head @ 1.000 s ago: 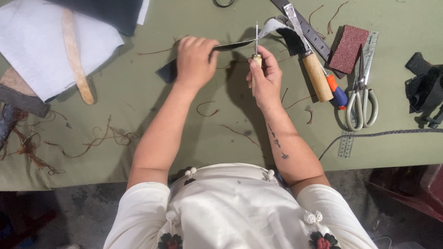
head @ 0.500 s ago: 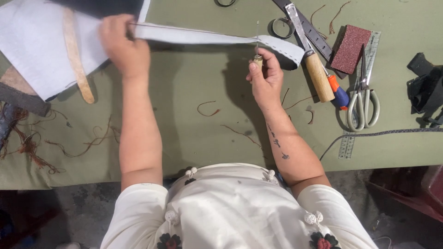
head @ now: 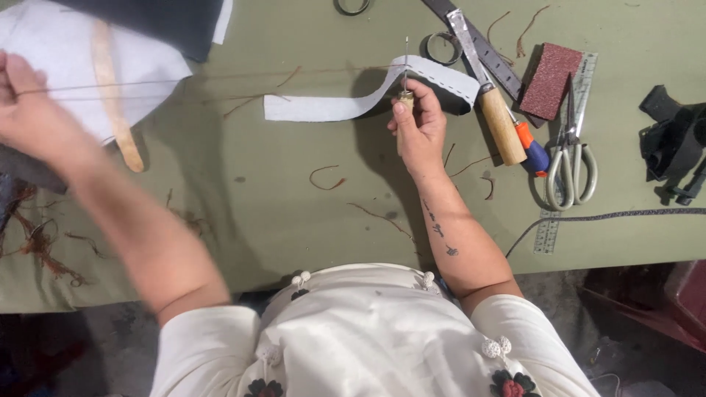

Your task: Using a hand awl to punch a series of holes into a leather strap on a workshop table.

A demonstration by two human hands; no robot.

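Pinching one awl [head: 405, 81] in right hand [head: 418, 125], one thread [head: 206, 82] in left hand [head: 29, 110]; one white strip [head: 368, 99], one scissors [head: 570, 158].

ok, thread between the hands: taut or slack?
Taut. The thread runs in a straight line from the left hand to the awl in the right hand.

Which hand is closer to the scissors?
The right hand. It holds a small awl just left of the scissors, near the knife handle. The left hand is far off at the table's left edge, pulling thread.
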